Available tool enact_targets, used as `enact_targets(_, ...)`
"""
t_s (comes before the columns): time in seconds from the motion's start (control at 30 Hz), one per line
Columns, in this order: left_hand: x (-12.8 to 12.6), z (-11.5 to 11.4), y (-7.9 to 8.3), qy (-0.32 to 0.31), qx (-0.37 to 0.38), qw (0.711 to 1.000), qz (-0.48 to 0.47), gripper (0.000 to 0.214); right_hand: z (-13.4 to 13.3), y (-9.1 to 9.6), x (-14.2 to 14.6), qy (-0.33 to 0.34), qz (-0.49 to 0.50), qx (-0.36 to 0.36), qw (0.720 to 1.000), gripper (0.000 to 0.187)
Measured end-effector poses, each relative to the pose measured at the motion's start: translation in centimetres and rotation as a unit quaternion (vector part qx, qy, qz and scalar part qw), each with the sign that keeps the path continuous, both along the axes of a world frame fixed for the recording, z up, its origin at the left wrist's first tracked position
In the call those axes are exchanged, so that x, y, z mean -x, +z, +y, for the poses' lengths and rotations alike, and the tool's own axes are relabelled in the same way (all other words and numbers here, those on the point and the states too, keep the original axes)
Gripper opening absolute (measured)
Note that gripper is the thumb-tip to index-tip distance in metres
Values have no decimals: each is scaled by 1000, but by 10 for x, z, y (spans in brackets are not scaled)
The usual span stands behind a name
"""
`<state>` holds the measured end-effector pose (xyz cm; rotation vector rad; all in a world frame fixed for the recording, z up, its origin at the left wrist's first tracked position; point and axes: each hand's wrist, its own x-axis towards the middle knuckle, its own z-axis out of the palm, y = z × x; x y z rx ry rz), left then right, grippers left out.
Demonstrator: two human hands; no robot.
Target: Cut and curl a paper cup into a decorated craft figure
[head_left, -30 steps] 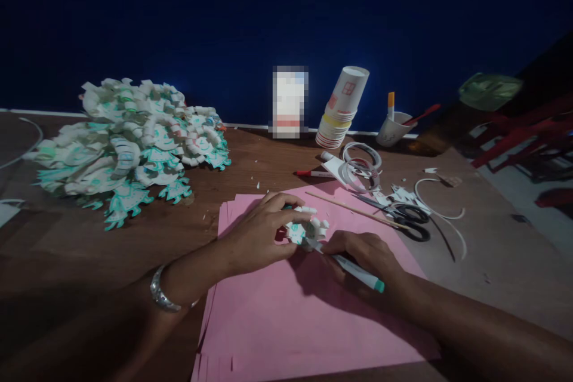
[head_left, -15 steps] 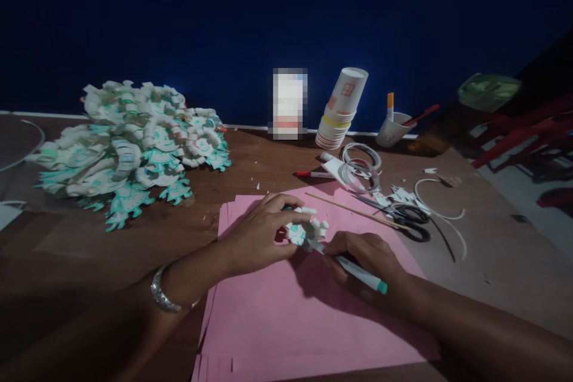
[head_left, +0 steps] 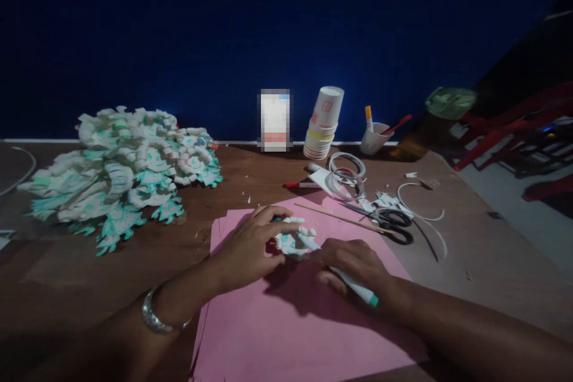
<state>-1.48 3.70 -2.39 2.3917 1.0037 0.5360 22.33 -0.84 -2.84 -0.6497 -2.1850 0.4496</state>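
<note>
My left hand (head_left: 250, 248) pinches a small white paper cutout with teal markings (head_left: 290, 242) down on a stack of pink paper sheets (head_left: 290, 322). A silver bracelet (head_left: 152, 316) circles that wrist. My right hand (head_left: 353, 262) is closed around a teal-capped marker (head_left: 358, 287), its tip touching the cutout. Both hands rest on the pink paper.
A heap of finished white-and-teal paper cutouts (head_left: 120, 170) lies at the left. Behind the pink paper are a stack of paper cups (head_left: 323, 122), a cup with pens (head_left: 373, 137), a red marker (head_left: 299, 184), tape rings (head_left: 344, 170), a wooden stick (head_left: 340, 219), black scissors (head_left: 389, 224) and paper scraps.
The view has tilted up and shifted, so everything sits lower and further left in frame. Both hands keep their hold on the cutout and the marker, with only slight movement.
</note>
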Motion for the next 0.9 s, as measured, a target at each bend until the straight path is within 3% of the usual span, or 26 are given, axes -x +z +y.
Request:
enact_targets(0.17,3,4,-3,48,-9,999,-13,71,2,-4,-1,-27,-21,-12,999,22)
enact_targets(0.27,3,8,-4,81,-20,996,-32,64,9,-8,-4,-91,-34,-44,994,27)
enact_targets(0.37,1,10,-2,100,-24,994,-47,58,24,-10,-9,-188,-89,-112,972,36)
enact_targets(0.47,1,11,0,105,-2,993,-55,56,42,-7,-12,-260,-203,-121,936,44)
enact_targets(0.6,3,9,0,112,17,991,-68,57,62,-4,-12,-322,-292,-81,897,39)
enact_targets(0.8,3,7,0,104,30,993,-50,70,77,2,-16,-326,-310,-67,891,17)
enact_targets(0.9,2,9,-1,102,16,993,-49,68,75,5,-20,-337,-300,-64,890,16)
